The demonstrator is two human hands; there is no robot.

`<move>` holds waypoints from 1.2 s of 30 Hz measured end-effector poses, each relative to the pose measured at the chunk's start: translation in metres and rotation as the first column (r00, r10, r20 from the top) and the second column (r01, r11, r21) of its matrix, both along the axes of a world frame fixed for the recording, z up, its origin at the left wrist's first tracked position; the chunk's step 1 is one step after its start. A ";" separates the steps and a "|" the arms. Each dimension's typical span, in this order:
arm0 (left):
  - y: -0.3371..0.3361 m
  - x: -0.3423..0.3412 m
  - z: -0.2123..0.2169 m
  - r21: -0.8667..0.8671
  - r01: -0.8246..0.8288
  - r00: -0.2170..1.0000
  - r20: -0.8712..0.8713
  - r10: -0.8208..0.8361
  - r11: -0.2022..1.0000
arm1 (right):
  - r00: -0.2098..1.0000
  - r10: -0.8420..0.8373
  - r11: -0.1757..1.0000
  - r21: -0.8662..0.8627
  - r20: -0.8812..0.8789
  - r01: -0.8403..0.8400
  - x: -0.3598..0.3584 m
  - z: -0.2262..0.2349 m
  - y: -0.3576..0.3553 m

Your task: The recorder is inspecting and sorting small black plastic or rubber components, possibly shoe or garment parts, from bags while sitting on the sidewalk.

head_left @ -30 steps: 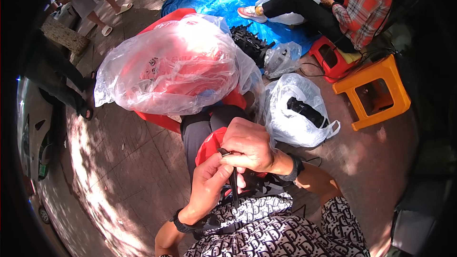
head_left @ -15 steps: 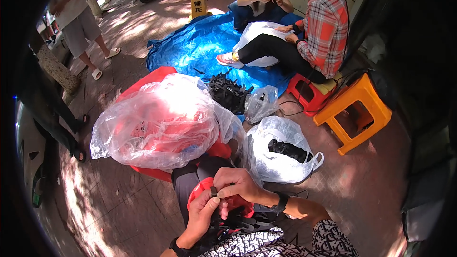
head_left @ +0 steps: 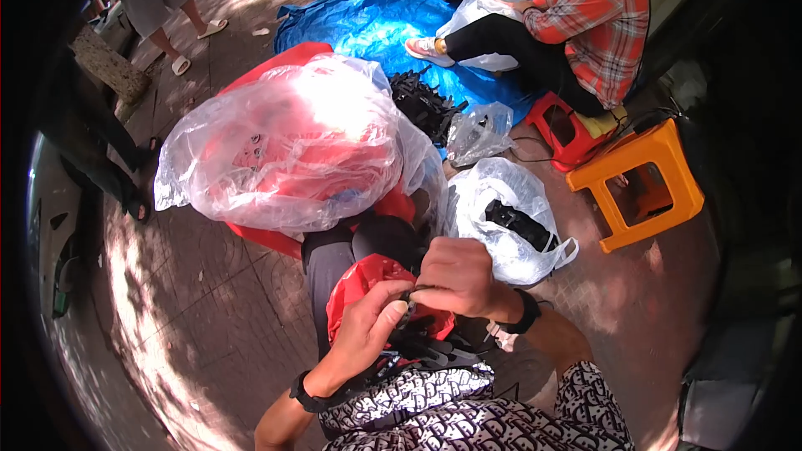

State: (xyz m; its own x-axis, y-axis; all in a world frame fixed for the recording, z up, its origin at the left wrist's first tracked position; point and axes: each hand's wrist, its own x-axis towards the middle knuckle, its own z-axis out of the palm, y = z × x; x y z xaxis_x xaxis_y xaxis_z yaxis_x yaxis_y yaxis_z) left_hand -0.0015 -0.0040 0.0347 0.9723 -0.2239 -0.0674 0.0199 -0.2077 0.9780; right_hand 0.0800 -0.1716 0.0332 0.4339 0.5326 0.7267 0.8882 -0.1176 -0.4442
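Over my lap, my left hand (head_left: 369,323) pinches a small dark piece (head_left: 408,297) between thumb and fingers. My right hand (head_left: 459,278) is closed at the other side of the same piece, its fingers curled. The piece is too small and too covered to name its kind. Beneath both hands a red plastic bag (head_left: 349,286) lies across my legs. Several black strap-like pieces (head_left: 434,352) rest on my lap, just below the hands.
A large clear plastic bag of red material (head_left: 292,150) stands ahead. Nearby are a pile of black pieces (head_left: 422,107), a small clear bag (head_left: 480,134) and a white plastic bag (head_left: 476,234). Orange (head_left: 597,232) and red (head_left: 564,138) stools stand right. Two people sit by a blue tarp (head_left: 334,29).
My view has tipped downward, so surroundings sit higher. My right hand has turned into a tighter curl, back upward; both hands remain at the small dark piece.
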 end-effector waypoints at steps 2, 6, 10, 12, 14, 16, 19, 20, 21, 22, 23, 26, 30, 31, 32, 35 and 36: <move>0.011 -0.001 -0.009 0.054 -0.129 0.984 0.128 0.121 0.990 | 0.975 -0.106 0.990 -0.109 -0.196 0.086 0.015 0.009 -0.023; 0.047 -0.012 -0.022 -0.030 -0.279 0.951 -0.148 0.272 0.960 | 0.871 -0.478 0.878 -0.021 -0.109 0.479 0.102 0.025 -0.051; 0.056 -0.037 -0.035 0.184 -0.110 0.979 -0.152 0.139 0.977 | 0.892 -0.361 0.930 -0.040 -0.271 0.364 0.108 0.035 -0.024; 0.062 -0.051 -0.050 0.439 0.035 0.990 0.108 -0.091 0.898 | 0.876 -0.244 0.928 -0.363 -0.416 0.087 0.067 0.012 -0.008; 0.058 -0.065 -0.053 0.597 0.171 0.958 0.084 -0.273 0.784 | 0.837 0.090 0.877 -0.355 -0.540 -0.323 0.017 -0.033 -0.012; 0.051 -0.066 -0.062 0.703 0.149 0.916 0.167 -0.365 0.695 | 0.855 0.062 0.802 -0.484 -0.514 -0.349 -0.039 -0.042 -0.018; 0.049 -0.063 -0.078 0.853 0.076 0.822 0.240 -0.516 0.517 | 0.950 0.001 0.717 -0.662 -0.312 -0.218 -0.090 -0.054 -0.015; 0.051 -0.062 -0.083 0.902 0.044 0.797 0.228 -0.559 0.431 | 0.976 -0.029 0.683 -0.718 -0.214 -0.137 -0.095 -0.061 -0.013; 0.055 -0.058 -0.088 0.912 0.024 0.784 0.236 -0.574 0.409 | 0.980 -0.033 0.692 -0.712 -0.195 -0.118 -0.095 -0.072 -0.015; 0.059 -0.056 -0.088 0.914 0.017 0.779 0.243 -0.578 0.406 | 0.984 -0.037 0.701 -0.706 -0.175 -0.099 -0.093 -0.083 -0.018; 0.063 -0.054 -0.088 0.920 0.048 0.760 0.219 -0.612 0.388 | 0.982 -0.024 0.716 -0.689 -0.187 -0.113 -0.087 -0.085 -0.017; 0.066 -0.043 -0.090 0.907 0.017 0.724 0.278 -0.631 0.420 | 0.910 -0.032 0.739 -0.623 -0.413 -0.257 -0.071 -0.077 -0.018; 0.073 -0.035 -0.086 0.748 0.032 0.856 0.322 -0.405 0.663 | 0.305 -0.163 0.855 -0.289 -0.938 -0.431 -0.044 -0.067 -0.020; 0.075 -0.032 -0.082 0.730 0.045 0.873 0.303 -0.382 0.682 | 0.109 -0.196 0.845 -0.224 -0.975 -0.485 -0.037 -0.057 -0.020; 0.074 -0.028 -0.073 0.708 0.060 0.888 0.285 -0.362 0.704 | 0.110 -0.199 0.847 -0.227 -0.974 -0.481 -0.035 -0.057 -0.021; 0.070 -0.019 -0.071 0.721 0.194 0.920 0.101 -0.378 0.665 | 0.310 -0.035 0.928 -0.146 -0.950 -0.342 -0.032 -0.066 -0.018; 0.068 -0.015 -0.072 0.721 0.196 0.919 0.102 -0.381 0.665 | 0.295 -0.027 0.930 -0.132 -0.955 -0.342 -0.032 -0.072 -0.009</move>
State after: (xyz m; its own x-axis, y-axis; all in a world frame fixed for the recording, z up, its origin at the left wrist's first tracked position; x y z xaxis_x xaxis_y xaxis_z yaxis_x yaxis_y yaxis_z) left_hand -0.0161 0.0638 -0.0369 0.8725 -0.4764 -0.1085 -0.3575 -0.7738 0.5229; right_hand 0.0483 -0.1807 -0.0393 0.5944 0.7495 -0.2915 -0.0937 -0.2954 -0.9508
